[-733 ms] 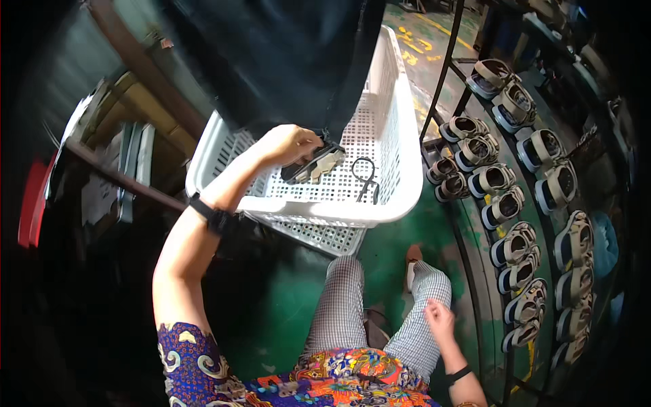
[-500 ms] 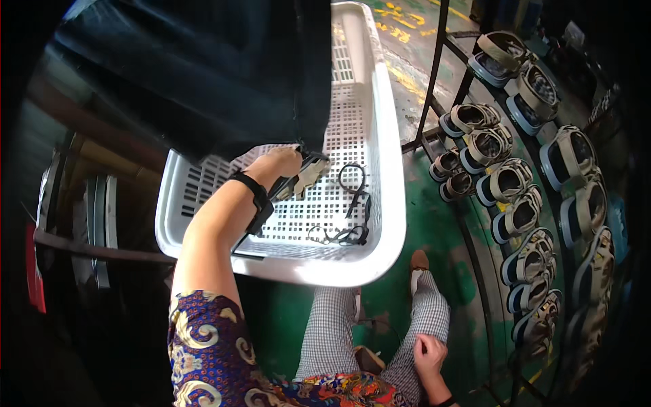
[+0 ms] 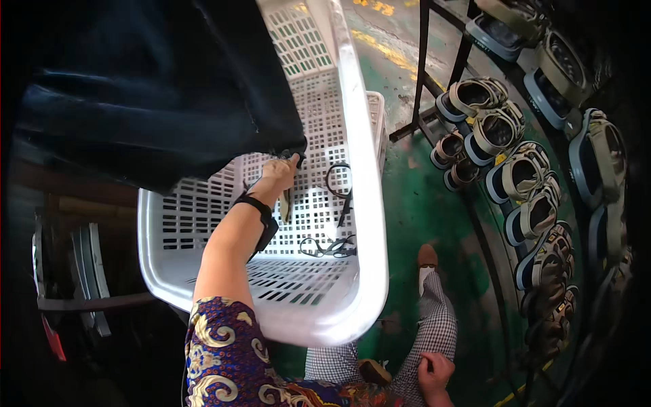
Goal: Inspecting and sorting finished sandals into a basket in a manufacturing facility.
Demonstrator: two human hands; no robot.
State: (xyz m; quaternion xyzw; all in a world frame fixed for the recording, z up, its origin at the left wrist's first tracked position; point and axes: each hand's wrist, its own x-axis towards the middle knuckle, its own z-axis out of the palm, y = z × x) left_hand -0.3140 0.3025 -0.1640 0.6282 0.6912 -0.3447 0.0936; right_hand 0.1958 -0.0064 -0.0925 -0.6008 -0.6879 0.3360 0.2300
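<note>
A large, shiny black sheet (image 3: 156, 88), perhaps a bag, hangs over the far left of the white plastic basket (image 3: 366, 224). My left hand (image 3: 277, 175) reaches into the basket, its fingers closed at the sheet's lower corner. Below those fingers a narrow beige piece (image 3: 286, 207) shows; my hand hides the rest of it. Thin black straps or cords (image 3: 329, 245) lie on the basket's slotted bottom. My right hand (image 3: 436, 372) rests on my checked trouser leg with curled fingers and nothing visible in them.
A dark metal rack at the right carries rows of beige sandals (image 3: 529, 169). Another pale basket (image 3: 377, 122) shows behind the white one. Flat pale panels (image 3: 91, 264) stand at the left by a dark bar. The floor (image 3: 407, 203) is green with yellow markings.
The basket's near rim has shifted lower and the black sheet has moved left. The wide beige pieces under my left hand are now mostly out of sight. My right hand stays on my leg.
</note>
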